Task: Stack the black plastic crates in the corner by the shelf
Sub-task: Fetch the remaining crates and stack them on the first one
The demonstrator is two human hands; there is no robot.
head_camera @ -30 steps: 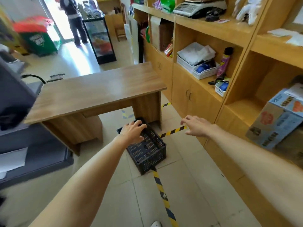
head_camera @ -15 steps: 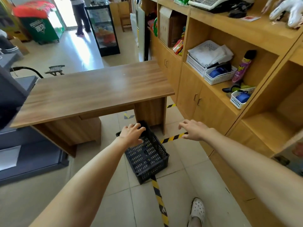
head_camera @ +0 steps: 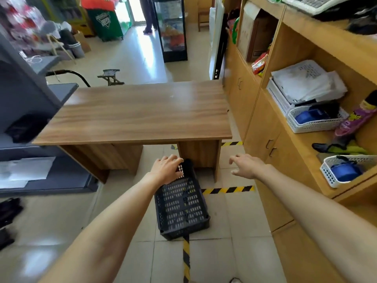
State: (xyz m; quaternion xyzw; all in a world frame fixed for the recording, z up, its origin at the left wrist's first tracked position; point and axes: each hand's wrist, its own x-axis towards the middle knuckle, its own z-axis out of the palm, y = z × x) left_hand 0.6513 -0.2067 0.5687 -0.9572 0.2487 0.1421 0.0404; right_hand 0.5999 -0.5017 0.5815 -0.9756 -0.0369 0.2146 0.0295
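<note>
Fingers (head_camera: 176, 160) of the left hand (head_camera: 166, 169) spread over the black crate (head_camera: 182, 205).

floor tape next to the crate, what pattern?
Yellow-and-black diagonal stripes on the floor tape, beside the black crate. Head view, the only one.

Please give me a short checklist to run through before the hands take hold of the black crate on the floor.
1. Left hand over the far rim of the black crate: ok.
2. Left hand grips the rim: not ok, fingers straight.
3. Right hand on the crate: not ok, it is off to the side.
4. Crate empty: ok.
5. Desk leg close behind the crate: cannot tell whether they touch.
</note>
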